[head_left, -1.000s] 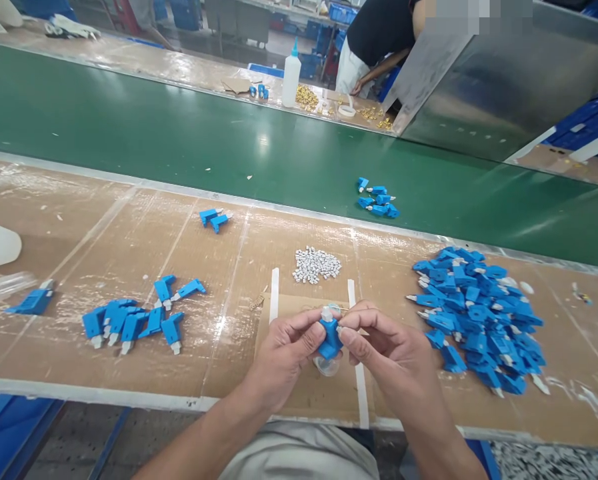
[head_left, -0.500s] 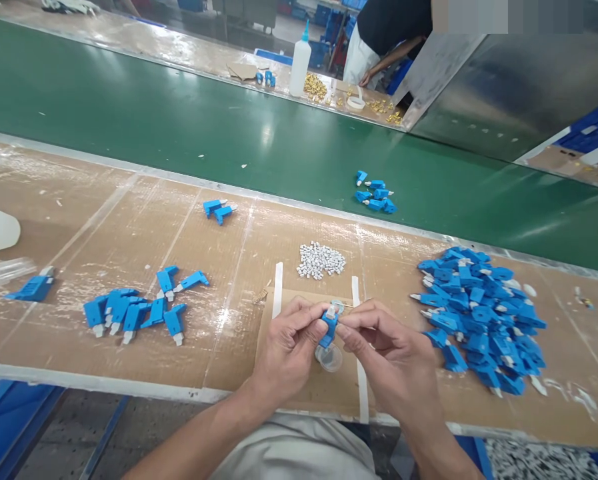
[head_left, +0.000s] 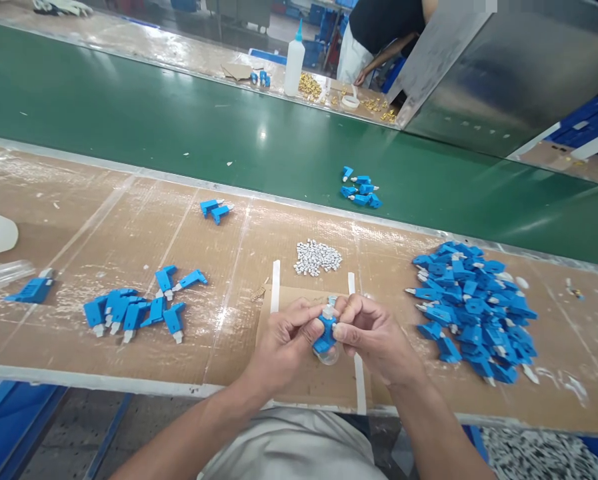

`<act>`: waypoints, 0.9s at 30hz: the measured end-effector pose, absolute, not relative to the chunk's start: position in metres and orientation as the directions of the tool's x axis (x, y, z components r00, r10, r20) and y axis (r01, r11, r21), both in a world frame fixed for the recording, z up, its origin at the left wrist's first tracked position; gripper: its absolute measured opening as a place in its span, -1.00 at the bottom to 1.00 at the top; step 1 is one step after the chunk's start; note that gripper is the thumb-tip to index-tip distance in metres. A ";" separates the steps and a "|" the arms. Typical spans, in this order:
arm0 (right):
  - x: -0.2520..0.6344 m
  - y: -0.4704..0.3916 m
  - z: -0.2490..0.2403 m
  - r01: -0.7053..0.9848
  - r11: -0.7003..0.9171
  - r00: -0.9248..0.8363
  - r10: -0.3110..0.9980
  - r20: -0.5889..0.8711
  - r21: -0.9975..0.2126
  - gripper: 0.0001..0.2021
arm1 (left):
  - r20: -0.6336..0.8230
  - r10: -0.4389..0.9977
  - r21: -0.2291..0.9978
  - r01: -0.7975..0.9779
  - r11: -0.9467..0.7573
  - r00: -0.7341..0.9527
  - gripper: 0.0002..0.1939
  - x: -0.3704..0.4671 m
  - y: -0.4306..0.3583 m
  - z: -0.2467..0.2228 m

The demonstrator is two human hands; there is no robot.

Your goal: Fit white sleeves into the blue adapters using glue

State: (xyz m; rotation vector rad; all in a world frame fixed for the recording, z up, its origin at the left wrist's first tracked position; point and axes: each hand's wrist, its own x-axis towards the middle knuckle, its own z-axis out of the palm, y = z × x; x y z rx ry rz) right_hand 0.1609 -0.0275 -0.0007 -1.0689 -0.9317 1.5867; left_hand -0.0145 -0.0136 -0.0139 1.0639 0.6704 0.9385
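Over the middle of the workbench, my left hand [head_left: 287, 339] pinches a small blue plastic part [head_left: 323, 339] with a whitish tip pointing away from me. My right hand [head_left: 373, 337] is closed too, thumb and fingertips pressed against the part's right side. A tiny whitish bit shows by the right thumb, too small to make out. Partly hidden beneath the part is a small clear round dish [head_left: 329, 357]. Beyond my hands lies a heap of small white pieces [head_left: 319, 257]. A large pile of blue plastic parts [head_left: 473, 310] lies to the right.
More blue parts [head_left: 129, 312] are scattered at the left. A green conveyor belt [head_left: 179, 127] crosses behind the bench, carrying a few blue parts [head_left: 361, 189]. On the far side stand a white bottle [head_left: 293, 67] and a person [head_left: 379, 40]. White tape strips [head_left: 275, 287] flank the cardboard.
The blue part has turned slightly in my fingers, and my right hand has drawn in closer around it. The blue parts on the belt have shifted left. My view has moved slightly.
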 end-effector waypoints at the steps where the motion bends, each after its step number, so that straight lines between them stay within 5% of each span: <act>1: 0.159 -0.028 0.000 -0.316 -0.251 -0.147 0.966 -0.214 -0.915 -0.69 | -0.077 0.867 0.874 -0.384 0.296 0.493 -0.72 -0.014 -0.013 -0.014; 5: 0.155 -0.033 0.008 -0.351 -0.290 -0.163 0.955 -0.246 -0.890 -0.66 | -0.249 0.720 0.532 -0.530 0.660 0.647 -0.69 -0.016 -0.011 -0.012; 10: 0.152 -0.042 0.021 -0.212 -0.213 -0.102 0.975 -0.196 -0.954 -0.73 | -0.300 0.658 0.387 -0.542 0.746 0.691 -0.72 -0.017 -0.009 -0.009; 16: 0.153 -0.044 0.028 -0.135 -0.217 -0.071 0.975 -0.208 -0.967 -0.69 | -0.292 0.630 0.400 -0.507 0.764 0.720 -0.78 -0.016 -0.010 -0.011; 27: 0.176 -0.027 0.023 0.030 -0.350 -0.265 0.900 -0.345 -0.936 -0.70 | -0.266 0.567 0.638 -0.299 0.709 0.779 -0.71 -0.024 -0.008 -0.019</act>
